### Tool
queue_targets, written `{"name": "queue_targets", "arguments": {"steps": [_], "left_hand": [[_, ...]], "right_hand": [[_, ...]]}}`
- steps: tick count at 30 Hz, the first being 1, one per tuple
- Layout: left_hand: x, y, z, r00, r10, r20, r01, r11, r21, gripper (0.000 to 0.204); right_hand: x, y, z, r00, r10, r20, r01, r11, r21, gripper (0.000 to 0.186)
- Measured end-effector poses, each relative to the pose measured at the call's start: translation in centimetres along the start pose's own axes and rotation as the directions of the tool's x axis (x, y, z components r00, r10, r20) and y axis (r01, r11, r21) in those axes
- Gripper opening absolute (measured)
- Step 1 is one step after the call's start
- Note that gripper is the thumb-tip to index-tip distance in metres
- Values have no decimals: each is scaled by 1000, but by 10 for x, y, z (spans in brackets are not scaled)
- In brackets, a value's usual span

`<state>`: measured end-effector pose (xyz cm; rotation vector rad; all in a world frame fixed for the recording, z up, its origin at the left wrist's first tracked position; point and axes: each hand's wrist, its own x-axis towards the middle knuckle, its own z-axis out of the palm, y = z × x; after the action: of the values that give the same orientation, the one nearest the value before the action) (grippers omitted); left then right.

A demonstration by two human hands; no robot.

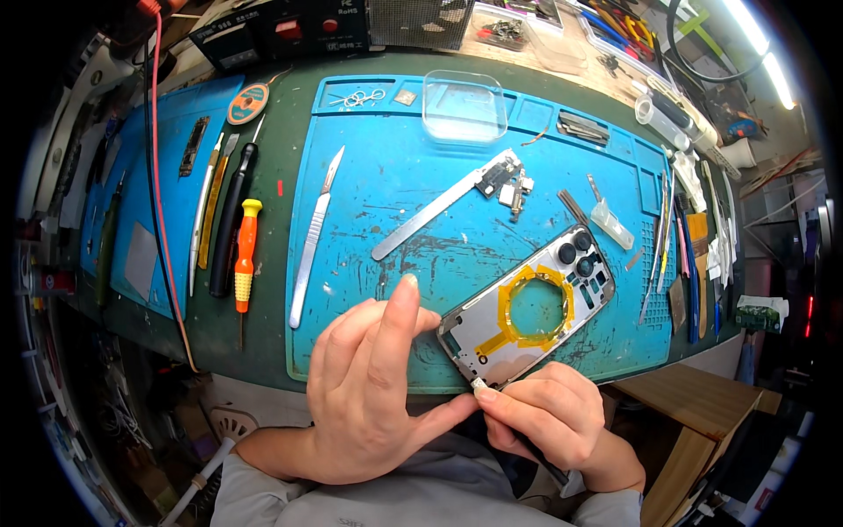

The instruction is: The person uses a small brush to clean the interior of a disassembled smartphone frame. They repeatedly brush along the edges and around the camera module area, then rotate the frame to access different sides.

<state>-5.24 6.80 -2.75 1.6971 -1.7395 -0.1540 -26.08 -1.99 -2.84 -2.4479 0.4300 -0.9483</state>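
Note:
A bare phone housing (487, 321) lies slanted at the front of the blue mat, with a ring of yellow tape (503, 321) around its round opening and camera lenses at the far end. My left hand (364, 378) spans its near end, one finger at the left corner and the thumb by the lower corner; the index finger points up. At that lower corner, my right hand (553, 413) pinches a small whitish piece (479, 385), too small to name. A dark, thin shaft (543, 458) shows beneath this hand; whether it belongs to the piece I cannot tell.
On the blue mat (369, 193) lie a scalpel (316, 237), a flat metal strip (430, 215), small phone parts (507, 183) and a clear plastic box (464, 105). Screwdrivers (247, 255) stand in line at left. Tweezers and brushes (696, 263) crowd the right edge.

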Motion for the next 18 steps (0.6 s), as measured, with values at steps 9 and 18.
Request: {"name": "queue_targets", "arguments": {"steps": [9,18], "left_hand": [[-1,0,1,1000,-4,-3,4,1000,2,129],[-4,1,5,998,-53,-39,52,998,-29,121]], "right_hand": [[3,2,0,1000,-11,17,12,1000,-16,38],[0,2,-2,1000,-5,13,5,1000,7,38]]}}
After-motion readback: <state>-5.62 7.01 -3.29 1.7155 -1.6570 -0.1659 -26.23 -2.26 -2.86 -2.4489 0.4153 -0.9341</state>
